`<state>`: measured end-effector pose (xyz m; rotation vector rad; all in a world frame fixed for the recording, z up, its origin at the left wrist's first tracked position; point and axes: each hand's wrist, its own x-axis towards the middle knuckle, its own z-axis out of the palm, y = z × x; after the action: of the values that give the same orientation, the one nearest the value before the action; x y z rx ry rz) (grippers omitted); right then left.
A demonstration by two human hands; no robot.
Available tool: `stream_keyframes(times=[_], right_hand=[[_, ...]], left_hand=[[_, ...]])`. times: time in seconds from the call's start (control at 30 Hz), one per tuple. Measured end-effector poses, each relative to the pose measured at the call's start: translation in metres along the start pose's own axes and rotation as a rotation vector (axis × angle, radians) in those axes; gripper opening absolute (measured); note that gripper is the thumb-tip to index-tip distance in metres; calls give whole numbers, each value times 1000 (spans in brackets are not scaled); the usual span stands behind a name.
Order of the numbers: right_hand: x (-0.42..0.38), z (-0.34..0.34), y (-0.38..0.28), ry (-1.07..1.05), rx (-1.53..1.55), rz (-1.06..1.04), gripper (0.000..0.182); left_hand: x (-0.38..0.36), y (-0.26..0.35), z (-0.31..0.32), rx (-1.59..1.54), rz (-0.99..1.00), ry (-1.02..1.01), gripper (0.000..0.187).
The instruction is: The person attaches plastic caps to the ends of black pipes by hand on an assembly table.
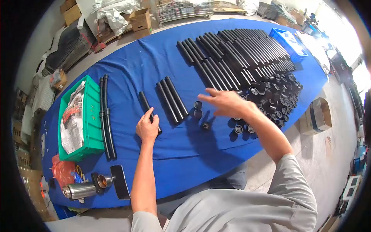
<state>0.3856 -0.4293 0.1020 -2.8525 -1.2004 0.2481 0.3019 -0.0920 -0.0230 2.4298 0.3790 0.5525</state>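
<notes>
My left hand (148,127) is closed round the lower part of a black tube (144,101) lying on the blue cloth. To its right, three black tubes (171,99) lie side by side. My right hand (224,102) hovers with fingers spread, holding nothing, beside the small black caps (198,109). Another small black cap (206,125) stands on the cloth below that hand. A large pile of black caps (276,96) lies to the right, partly behind my right forearm.
Rows of black tubes (232,54) cover the far right. A blue crate (290,44) stands behind them. At left are a green crate (92,120), long joined tubes (107,116), a phone (120,182) and a steel flask (79,191).
</notes>
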Motion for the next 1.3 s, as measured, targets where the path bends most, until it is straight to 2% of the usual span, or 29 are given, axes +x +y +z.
stream_keyframes(times=[0.1, 0.17, 0.23, 0.3, 0.33, 0.43, 0.47, 0.57, 0.73, 0.97, 1.07, 1.17, 1.3], right_hand=[[-43, -31, 35, 71, -66, 296, 75], [-66, -45, 70, 7, -94, 486, 72], [-79, -37, 99, 50, -97, 541, 77], [-79, -31, 110, 9, -231, 544, 87], [-77, -37, 107, -78, -244, 593, 91], [-73, -17, 127, -124, -171, 484, 85], [-75, 0, 140, -72, -135, 443, 81], [-73, -6, 134, -205, -106, 474, 75], [-83, -3, 139, -96, -116, 333, 61], [-90, 2, 156, 56, -88, 162, 56], [-88, -5, 141, -62, -92, 275, 55], [-92, 8, 151, 15, -116, 251, 55], [-90, -10, 128, 211, -164, 176, 53]], left_hand=[[0, -1, 4, -1, 11, 24, 36], [-1, -1, 3, 2, -6, 26, 37], [-1, 4, -1, 9, -19, 6, 37], [-1, 1, 1, 14, 13, 37, 37], [-1, -2, 3, 6, 39, 62, 37], [-2, -1, 2, 4, 33, 59, 37], [-2, 0, 2, -5, 27, 54, 37], [-2, 1, 2, -16, 24, 58, 37], [-1, -4, 5, -6, 48, 85, 37], [0, 1, 0, 1, -7, 34, 36], [-2, 3, -1, 9, -5, 18, 36], [-1, 0, -1, 0, 1, 27, 35], [-2, 1, 2, -2, 19, 49, 35]])
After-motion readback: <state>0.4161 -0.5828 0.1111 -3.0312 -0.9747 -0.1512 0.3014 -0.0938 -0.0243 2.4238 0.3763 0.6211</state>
